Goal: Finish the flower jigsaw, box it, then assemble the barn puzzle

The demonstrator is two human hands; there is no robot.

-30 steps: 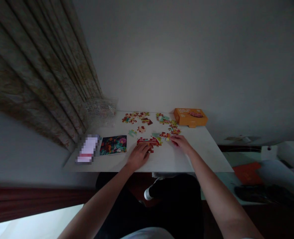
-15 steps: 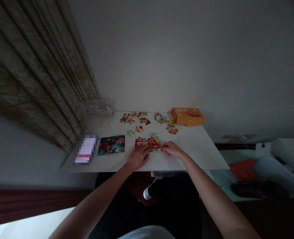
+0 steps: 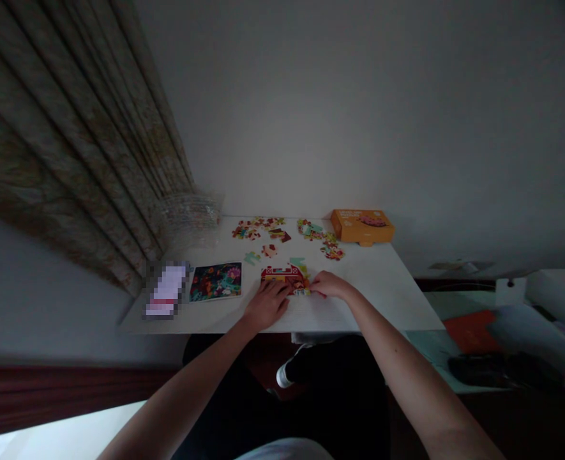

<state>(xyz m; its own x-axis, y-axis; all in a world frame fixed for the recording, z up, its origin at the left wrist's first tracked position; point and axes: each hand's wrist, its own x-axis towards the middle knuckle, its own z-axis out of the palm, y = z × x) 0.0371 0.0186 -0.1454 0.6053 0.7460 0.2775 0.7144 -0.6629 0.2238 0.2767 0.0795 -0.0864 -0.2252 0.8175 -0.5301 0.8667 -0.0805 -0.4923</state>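
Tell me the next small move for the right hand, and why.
I'd probably have the right hand press gently down and left at the edge of the red barn puzzle section. Its fingers appear to touch the section's right side, while the left hand lies over the lower left, which should steady it. Whether the seam there is closed is too small to tell.

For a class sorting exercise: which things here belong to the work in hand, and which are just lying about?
In the work:
joined puzzle pieces, left hand on top, right hand alongside
loose pieces

Seemingly lying about:
phone
picture sheet
plastic wrap
orange box, possibly related
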